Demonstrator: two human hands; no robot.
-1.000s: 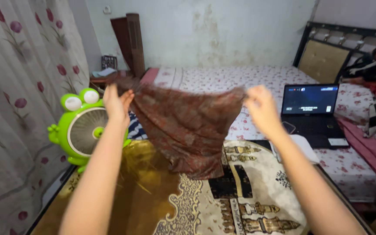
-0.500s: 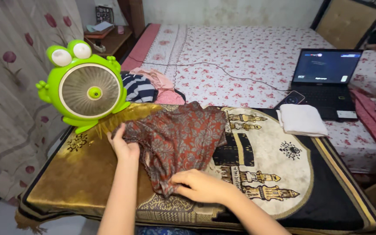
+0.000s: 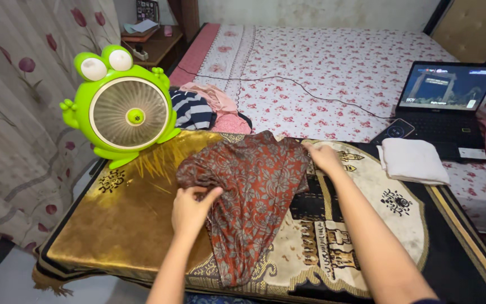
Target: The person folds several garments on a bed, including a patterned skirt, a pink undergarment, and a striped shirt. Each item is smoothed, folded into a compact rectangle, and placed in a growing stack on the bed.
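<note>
A reddish-brown patterned cloth (image 3: 251, 194) lies spread on a gold and black prayer rug (image 3: 119, 225) that covers a low table. My left hand (image 3: 191, 207) pinches the cloth's left edge near its middle. My right hand (image 3: 323, 156) rests on the cloth's upper right corner, fingers laid flat on it. The cloth's lower end trails toward the rug's front edge.
A green frog-shaped fan (image 3: 124, 107) stands at the rug's back left. A folded white cloth (image 3: 412, 161) lies at the back right. Behind are a flowered bed (image 3: 333, 62) with an open laptop (image 3: 451, 104), a phone (image 3: 396, 130), crumpled clothes (image 3: 206, 107), and a curtain (image 3: 12, 101) at left.
The cloth went from held up in the air to lying on the rug. My right hand moved from the cloth's lower end to its upper right corner; my left hand shifted down its left edge.
</note>
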